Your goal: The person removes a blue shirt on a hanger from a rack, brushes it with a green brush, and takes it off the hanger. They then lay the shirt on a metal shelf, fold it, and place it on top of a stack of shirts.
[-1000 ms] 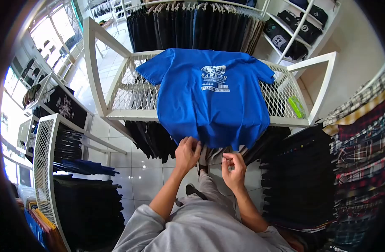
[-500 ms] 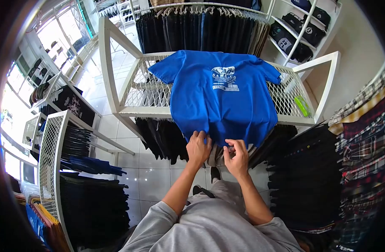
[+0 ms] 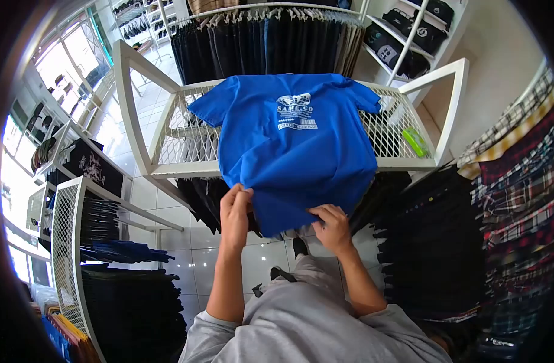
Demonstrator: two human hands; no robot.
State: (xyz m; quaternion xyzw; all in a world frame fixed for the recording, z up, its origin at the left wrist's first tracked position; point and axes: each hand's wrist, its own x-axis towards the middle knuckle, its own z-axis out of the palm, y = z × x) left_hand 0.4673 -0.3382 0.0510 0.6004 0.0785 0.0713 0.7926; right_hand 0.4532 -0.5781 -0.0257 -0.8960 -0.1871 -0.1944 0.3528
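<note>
The white mesh rack (image 3: pixel 183 170) stands at 12 o'clock from you, with the blue T-shirt (image 3: pixel 331 148) spread across its top and its lower end hanging over the near bar. Taking the shirt as your dial, your left hand (image 3: pixel 234 216) has its grip pinched narrow on cloth near 7 o'clock; your right hand (image 3: pixel 333 228) pinches the lower edge near 5. The white print (image 3: pixel 297 112) (a map above lettering) sits toward 12, and a bright green item (image 3: pixel 415 143) lies at 3.

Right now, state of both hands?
Left hand: closed, pinching the blue T-shirt near its lower edge.
Right hand: closed, pinching the same shirt's lower part.
</note>
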